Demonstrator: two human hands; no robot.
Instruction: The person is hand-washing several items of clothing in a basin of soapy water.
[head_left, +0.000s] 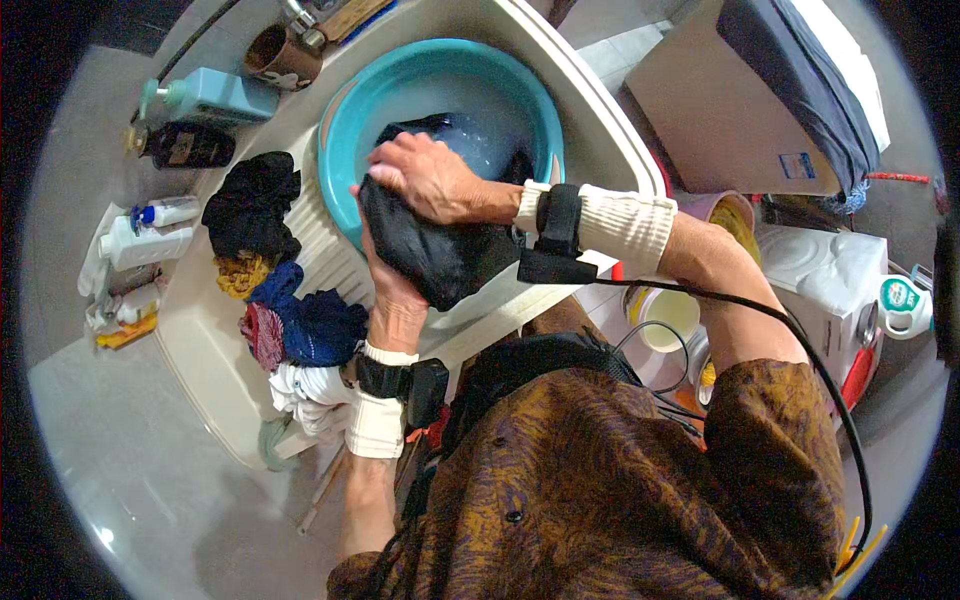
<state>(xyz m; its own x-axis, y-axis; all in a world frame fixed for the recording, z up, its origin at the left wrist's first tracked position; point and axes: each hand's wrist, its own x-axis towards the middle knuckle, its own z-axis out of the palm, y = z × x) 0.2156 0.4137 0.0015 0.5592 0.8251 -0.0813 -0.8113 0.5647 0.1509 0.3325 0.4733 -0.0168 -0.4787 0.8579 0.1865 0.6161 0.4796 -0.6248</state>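
Bunched between my two hands is a wet-looking black cloth (442, 255), held over the near rim of a turquoise plastic basin (555, 112). My left hand (394, 285) supports it from the left and below, its fingers partly hidden by the fabric. From above, my right hand (431, 176) presses on the cloth with bent fingers. Cloudy water (487, 82) fills the basin, and more dark fabric (424, 126) shows in it behind my right hand. The basin stands in a pale laundry sink (600, 97), beside its ribbed washboard slope (319, 217).
Left of my hands lie black clothing (255, 206), a dark blue garment (319, 322) and white cloth (307, 397). A blue pump bottle (229, 97), a dark bottle (191, 145) and a brown mug (281, 60) line the sink's ledge. A cardboard box (720, 112) stands right.
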